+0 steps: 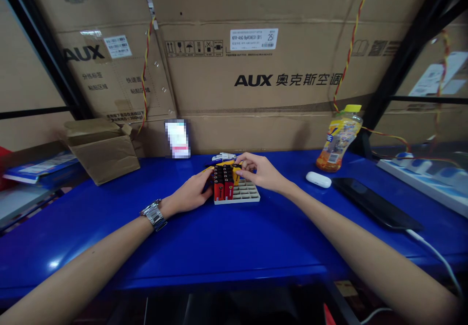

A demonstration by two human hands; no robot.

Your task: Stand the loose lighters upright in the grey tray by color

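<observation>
The right hand (261, 171) has thumb and fingers pinched together at the top of a slim yellow rectangular lighter (236, 179), upright at the pale gridded plastic tray (243, 200). Beside it, red, black-topped upright lighters (224, 191) fill the tray's left columns, with the left hand (197, 188) against their left side, its fingertips hidden and its grip unclear. The tray sits on a glossy blue tabletop (219, 247), left of a white, rounded case (318, 180).
</observation>
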